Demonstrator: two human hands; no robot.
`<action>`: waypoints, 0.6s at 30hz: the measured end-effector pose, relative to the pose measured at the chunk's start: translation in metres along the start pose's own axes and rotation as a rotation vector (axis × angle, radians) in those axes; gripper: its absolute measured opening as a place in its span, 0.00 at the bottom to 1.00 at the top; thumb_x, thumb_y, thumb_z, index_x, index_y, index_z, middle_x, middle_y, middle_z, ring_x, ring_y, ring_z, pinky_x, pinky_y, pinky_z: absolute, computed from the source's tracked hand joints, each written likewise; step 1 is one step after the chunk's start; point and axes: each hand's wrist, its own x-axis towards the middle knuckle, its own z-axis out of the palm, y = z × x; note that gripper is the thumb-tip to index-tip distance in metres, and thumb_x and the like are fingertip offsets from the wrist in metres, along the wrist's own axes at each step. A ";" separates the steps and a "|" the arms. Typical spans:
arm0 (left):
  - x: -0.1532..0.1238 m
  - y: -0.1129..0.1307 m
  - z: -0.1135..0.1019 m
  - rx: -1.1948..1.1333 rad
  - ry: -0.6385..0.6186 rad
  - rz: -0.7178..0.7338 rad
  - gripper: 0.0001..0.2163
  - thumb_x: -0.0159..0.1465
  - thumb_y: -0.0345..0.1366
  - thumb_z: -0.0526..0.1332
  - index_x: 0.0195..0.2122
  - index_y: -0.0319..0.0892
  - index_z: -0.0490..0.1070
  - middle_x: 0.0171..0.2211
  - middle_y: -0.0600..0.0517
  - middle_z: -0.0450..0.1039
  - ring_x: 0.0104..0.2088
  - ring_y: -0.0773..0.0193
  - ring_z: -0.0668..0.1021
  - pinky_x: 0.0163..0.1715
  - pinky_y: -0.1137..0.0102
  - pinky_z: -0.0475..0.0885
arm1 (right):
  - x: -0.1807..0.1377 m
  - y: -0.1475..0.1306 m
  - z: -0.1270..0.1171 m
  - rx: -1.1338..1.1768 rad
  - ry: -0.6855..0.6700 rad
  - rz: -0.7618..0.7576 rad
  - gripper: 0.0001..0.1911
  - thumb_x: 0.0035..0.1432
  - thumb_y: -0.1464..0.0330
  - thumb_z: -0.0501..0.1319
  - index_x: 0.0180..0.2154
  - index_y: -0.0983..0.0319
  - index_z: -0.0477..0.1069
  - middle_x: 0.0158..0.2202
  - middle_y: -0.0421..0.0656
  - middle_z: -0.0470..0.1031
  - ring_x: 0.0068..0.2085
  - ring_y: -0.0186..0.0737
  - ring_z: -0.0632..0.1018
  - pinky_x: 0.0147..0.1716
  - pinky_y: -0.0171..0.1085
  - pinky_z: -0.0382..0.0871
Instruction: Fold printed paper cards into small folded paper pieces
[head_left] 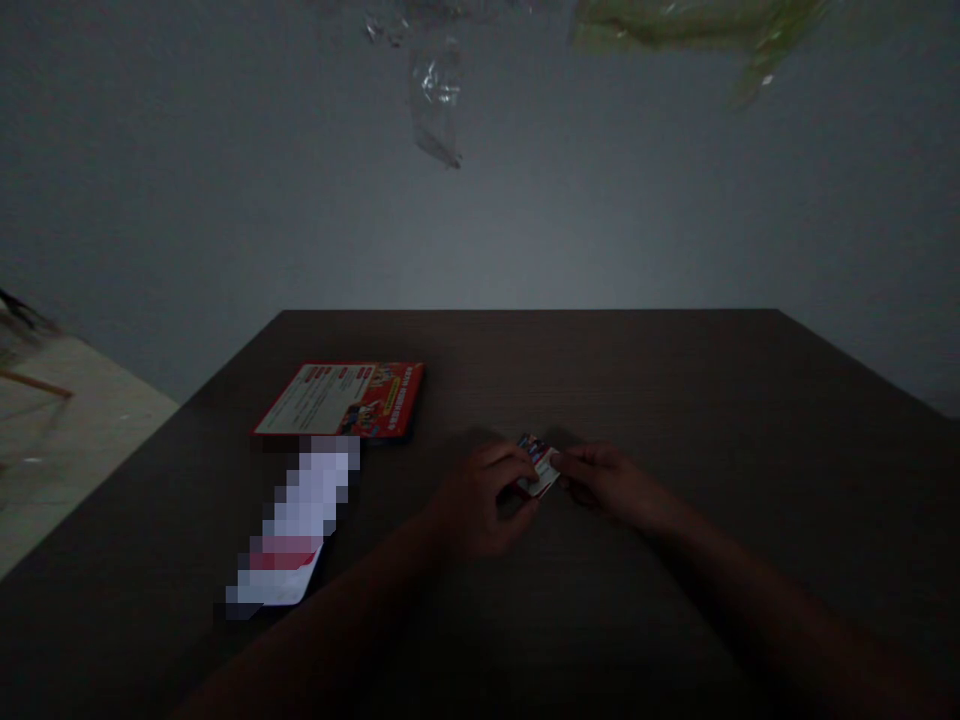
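A small printed card (546,474), partly white with a dark colourful picture and a red edge, is tilted between my two hands near the middle of the table. My left hand (484,497) curls around its left side, fingertips on the card's face and thumb by the lower edge. From the right, my right hand (600,478) pinches the card's edge with the thumb on top. The fingers beneath are mostly hidden, and the light is too dim to read the print.
A flat red box or book (337,400) with a white text panel lies at the left of the dark table (600,360). Closer in is a lit phone (311,510), its screen blurred out. The pale wall (615,220) stands behind, with clear plastic (436,105) hanging on it.
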 end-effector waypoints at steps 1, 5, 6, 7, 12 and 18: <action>0.000 0.000 0.000 -0.001 0.001 0.000 0.10 0.57 0.32 0.60 0.40 0.39 0.69 0.40 0.45 0.71 0.40 0.60 0.74 0.40 0.65 0.71 | 0.000 0.000 0.000 0.001 0.000 -0.002 0.22 0.54 0.50 0.56 0.22 0.62 0.62 0.12 0.30 0.53 0.13 0.25 0.52 0.12 0.30 0.42; 0.000 0.000 0.001 0.001 0.011 -0.001 0.09 0.57 0.33 0.60 0.39 0.39 0.69 0.39 0.45 0.71 0.40 0.60 0.74 0.40 0.65 0.71 | -0.002 -0.002 0.001 0.006 -0.005 -0.002 0.22 0.53 0.50 0.56 0.23 0.61 0.62 0.12 0.29 0.52 0.13 0.25 0.51 0.12 0.30 0.42; 0.000 0.000 0.001 0.001 0.012 -0.004 0.09 0.57 0.33 0.60 0.39 0.39 0.69 0.39 0.45 0.71 0.40 0.59 0.74 0.41 0.64 0.71 | -0.003 -0.003 0.002 0.006 -0.008 -0.003 0.22 0.53 0.49 0.56 0.23 0.61 0.62 0.12 0.29 0.52 0.13 0.25 0.51 0.12 0.30 0.42; 0.000 0.000 0.001 0.002 0.010 -0.008 0.09 0.57 0.33 0.60 0.39 0.40 0.69 0.39 0.45 0.71 0.40 0.59 0.74 0.41 0.64 0.70 | -0.004 -0.004 0.002 0.006 -0.010 -0.005 0.22 0.53 0.49 0.56 0.23 0.61 0.62 0.12 0.29 0.52 0.13 0.25 0.51 0.12 0.30 0.42; 0.001 0.000 0.000 0.007 -0.004 -0.016 0.09 0.57 0.32 0.59 0.39 0.40 0.70 0.40 0.45 0.71 0.40 0.60 0.74 0.41 0.64 0.70 | -0.004 -0.003 0.000 -0.008 -0.019 -0.026 0.23 0.52 0.49 0.56 0.24 0.62 0.62 0.13 0.30 0.52 0.14 0.25 0.52 0.13 0.30 0.43; 0.001 -0.001 0.001 0.002 0.005 -0.006 0.09 0.56 0.32 0.60 0.39 0.41 0.70 0.40 0.46 0.71 0.40 0.60 0.74 0.39 0.65 0.71 | -0.003 0.002 -0.001 -0.024 -0.019 -0.060 0.22 0.55 0.50 0.55 0.24 0.62 0.63 0.14 0.30 0.52 0.15 0.25 0.52 0.14 0.30 0.43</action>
